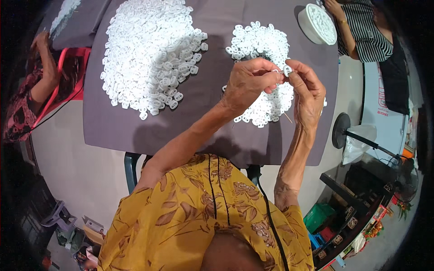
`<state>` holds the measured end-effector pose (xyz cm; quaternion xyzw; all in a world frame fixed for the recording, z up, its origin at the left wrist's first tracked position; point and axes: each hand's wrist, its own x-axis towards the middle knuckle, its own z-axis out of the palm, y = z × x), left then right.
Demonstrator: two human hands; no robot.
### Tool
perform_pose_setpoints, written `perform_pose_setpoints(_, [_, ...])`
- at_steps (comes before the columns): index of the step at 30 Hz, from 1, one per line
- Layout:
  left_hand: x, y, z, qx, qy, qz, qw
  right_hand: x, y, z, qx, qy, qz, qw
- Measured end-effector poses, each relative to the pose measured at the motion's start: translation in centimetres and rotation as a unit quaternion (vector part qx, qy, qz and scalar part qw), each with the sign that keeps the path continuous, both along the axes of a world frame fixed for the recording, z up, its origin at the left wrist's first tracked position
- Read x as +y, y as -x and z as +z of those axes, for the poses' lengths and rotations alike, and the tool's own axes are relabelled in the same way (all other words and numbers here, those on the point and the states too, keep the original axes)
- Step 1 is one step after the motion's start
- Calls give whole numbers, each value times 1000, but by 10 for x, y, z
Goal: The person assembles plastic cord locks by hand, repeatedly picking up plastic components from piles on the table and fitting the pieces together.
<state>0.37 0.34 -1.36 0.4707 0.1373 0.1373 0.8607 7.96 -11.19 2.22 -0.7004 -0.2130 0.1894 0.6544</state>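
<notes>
Above the smaller heap of white pieces (262,40), my two hands meet with their fingertips almost touching. Thumb and forefinger of my right hand (308,90) pinch a small white oval piece with two holes (287,70). My left hand (253,83) is closed in a pinch just left of that piece; something thin shows at its fingertips, too small to make out. Under my hands lie more of the same white pieces (266,108). A thin brown stick (288,118) pokes out at the near edge of this heap.
A much larger heap of white pieces (140,54) covers the left of the grey-brown tablecloth (190,131). A white tub of pieces (317,23) stands far right, beside a person in stripes (368,34). Another person's arm (47,67) is at left, by a red chair (72,77).
</notes>
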Motion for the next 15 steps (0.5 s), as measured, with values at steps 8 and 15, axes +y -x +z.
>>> perform_pose_setpoints(8, [-2, -1, 0, 4, 3, 11, 1000, -2, -1, -2, 10, 7, 1, 1000])
perform_pose_setpoints(15, [-5, -3, -4, 10, -93, 41, 995, -3, -5, -11, 156, -79, -15, 985])
